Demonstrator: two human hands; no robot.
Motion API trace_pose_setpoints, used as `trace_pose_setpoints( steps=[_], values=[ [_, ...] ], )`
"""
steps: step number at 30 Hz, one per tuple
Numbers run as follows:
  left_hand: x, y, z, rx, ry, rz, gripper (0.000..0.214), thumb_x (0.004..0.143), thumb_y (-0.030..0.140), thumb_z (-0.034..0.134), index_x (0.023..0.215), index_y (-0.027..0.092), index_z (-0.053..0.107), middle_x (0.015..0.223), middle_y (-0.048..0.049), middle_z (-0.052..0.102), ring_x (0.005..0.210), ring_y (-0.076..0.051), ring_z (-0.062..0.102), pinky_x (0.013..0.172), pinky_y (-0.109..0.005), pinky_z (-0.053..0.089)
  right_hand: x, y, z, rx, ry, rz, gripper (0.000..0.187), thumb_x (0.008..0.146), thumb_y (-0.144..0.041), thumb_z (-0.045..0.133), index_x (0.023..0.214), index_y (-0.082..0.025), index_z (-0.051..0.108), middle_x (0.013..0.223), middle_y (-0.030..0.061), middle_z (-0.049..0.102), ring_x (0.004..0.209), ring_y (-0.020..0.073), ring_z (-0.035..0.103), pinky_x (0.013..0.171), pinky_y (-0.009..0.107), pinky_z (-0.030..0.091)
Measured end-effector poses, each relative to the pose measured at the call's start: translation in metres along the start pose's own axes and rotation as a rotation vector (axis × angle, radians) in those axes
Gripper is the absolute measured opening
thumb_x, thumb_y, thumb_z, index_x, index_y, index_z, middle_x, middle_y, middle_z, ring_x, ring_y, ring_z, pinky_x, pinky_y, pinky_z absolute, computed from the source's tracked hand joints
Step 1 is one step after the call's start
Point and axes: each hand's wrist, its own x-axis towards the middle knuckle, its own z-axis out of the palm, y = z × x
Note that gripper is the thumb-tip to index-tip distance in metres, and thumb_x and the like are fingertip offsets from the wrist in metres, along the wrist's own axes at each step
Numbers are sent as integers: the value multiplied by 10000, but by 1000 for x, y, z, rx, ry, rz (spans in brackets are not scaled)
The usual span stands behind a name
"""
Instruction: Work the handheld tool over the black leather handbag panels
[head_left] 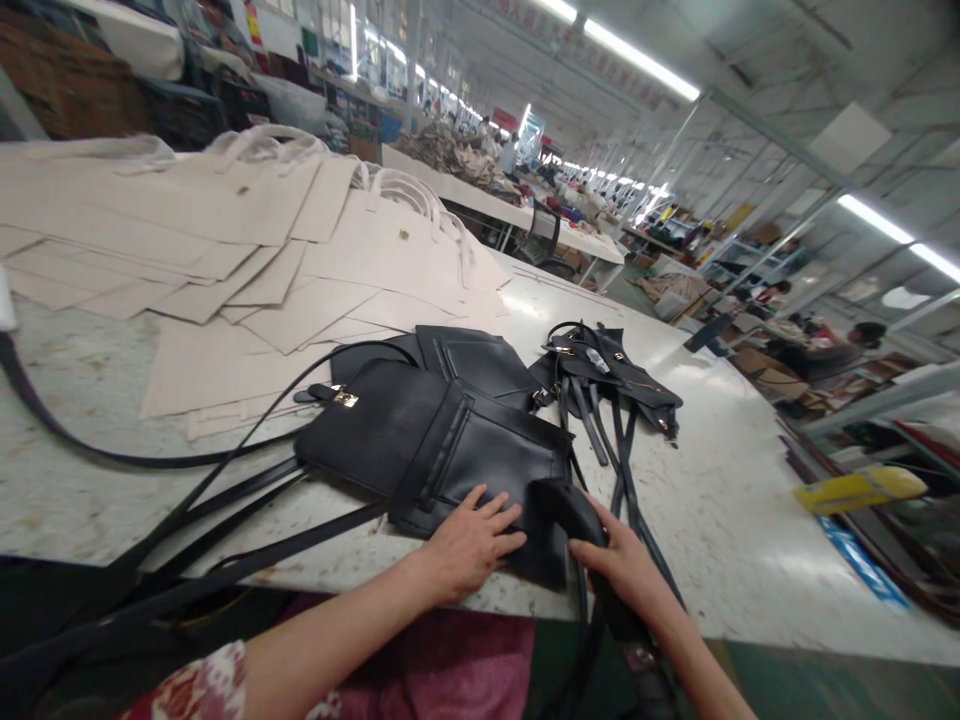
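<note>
A black leather bag (495, 450) lies flat on the worktable, with a gold clasp (345, 397) at its far-left end and long straps trailing over the near edge. My left hand (472, 540) rests on the bag's near part, fingers spread. My right hand (619, 560) is wrapped around a black hand-held tool (574, 512) that resembles a heat gun. Its rounded head is over the bag's right end; whether it touches the leather I cannot tell. Beneath this bag's far side lies another black bag (480, 360).
More black bags (615, 370) with straps and gold fittings lie to the right. Overlapping beige bag panels (300, 260) with handles cover the table's far left. A yellow roll-like object (862, 490) is beyond the right edge. Other people (840, 350) sit in the background.
</note>
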Motion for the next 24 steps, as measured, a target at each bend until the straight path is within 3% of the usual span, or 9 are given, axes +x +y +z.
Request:
trace_pose_setpoints(
  steps=[4, 8, 11, 15, 20, 24],
  values=[
    [-1, 0, 0, -1, 2, 3, 333, 839, 336, 418, 1169, 304, 452, 1306, -43, 405, 1209, -253, 328, 974, -483, 194, -15, 6, -11, -38, 144, 5, 705, 697, -327, 534, 1311, -198, 212, 472, -73, 528, 389, 148, 527, 411, 259, 432],
    [0, -1, 1, -16, 11, -6, 335, 838, 354, 416, 1167, 302, 455, 1303, -46, 409, 1209, -254, 327, 973, -489, 195, -47, 11, -9, 71, -23, 145, 727, 675, -330, 563, 1301, -208, 213, 452, -79, 541, 332, 120, 483, 354, 227, 389],
    [1, -1, 1, -21, 22, -8, 327, 844, 350, 408, 1162, 302, 463, 1292, -51, 421, 1202, -251, 337, 972, -485, 197, -49, 12, 2, 132, -97, 153, 749, 659, -324, 571, 1300, -197, 205, 488, -64, 565, 321, 102, 468, 333, 203, 358],
    [-1, -2, 1, -23, 30, -7, 310, 848, 342, 406, 1149, 311, 472, 1272, -45, 441, 1194, -249, 350, 969, -486, 195, -11, 7, 6, 80, -9, 86, 661, 673, -287, 545, 1268, -220, 267, 479, -75, 531, 333, 127, 502, 340, 227, 401],
    [-1, -2, 4, -44, 42, -11, 309, 846, 359, 408, 1144, 306, 472, 1273, -49, 438, 1195, -253, 349, 969, -489, 194, 55, -6, -9, 37, 42, 42, 486, 680, -288, 519, 1142, -185, 409, 447, -74, 501, 331, 149, 511, 337, 261, 431],
    [3, -2, 5, -44, 29, -37, 287, 852, 342, 399, 1119, 293, 491, 1269, -53, 445, 1192, -260, 353, 959, -507, 202, 85, -19, -17, -19, 95, -6, 477, 660, -303, 557, 1110, -176, 461, 467, -64, 507, 349, 152, 524, 364, 277, 451]
  ],
)
